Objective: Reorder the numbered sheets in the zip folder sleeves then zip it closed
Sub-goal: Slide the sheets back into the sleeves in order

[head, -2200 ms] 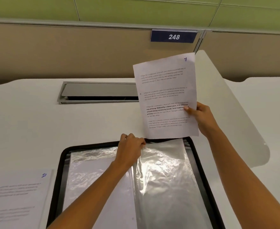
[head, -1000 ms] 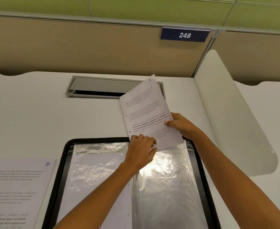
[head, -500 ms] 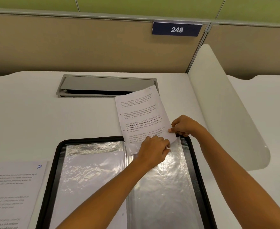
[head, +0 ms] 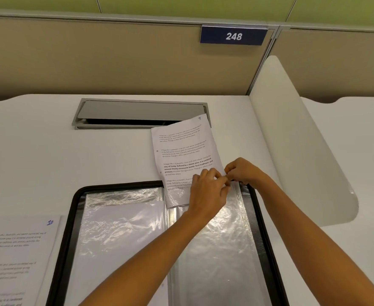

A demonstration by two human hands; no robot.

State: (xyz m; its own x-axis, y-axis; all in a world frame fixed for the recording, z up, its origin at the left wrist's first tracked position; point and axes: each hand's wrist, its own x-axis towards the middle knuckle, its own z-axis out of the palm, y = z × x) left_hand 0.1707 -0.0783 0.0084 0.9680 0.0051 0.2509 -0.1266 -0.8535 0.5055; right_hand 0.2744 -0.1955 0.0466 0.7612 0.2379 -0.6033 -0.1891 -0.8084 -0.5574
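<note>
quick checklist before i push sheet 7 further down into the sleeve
1. Lower left corner of sheet 7 under the plastic of the right sleeve: ok.
2. Lower right corner inside: cannot tell, the hands cover it.
3. Sheet square to the sleeve: not ok, it tilts.
4. Pinch of left hand at the sleeve mouth: ok.
5. Pinch of right hand on the sheet's edge: ok.

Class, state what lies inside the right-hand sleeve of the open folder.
Only the bottom end of sheet 7 shows inside the right sleeve; the left hand and right hand hide its other corner.
</note>
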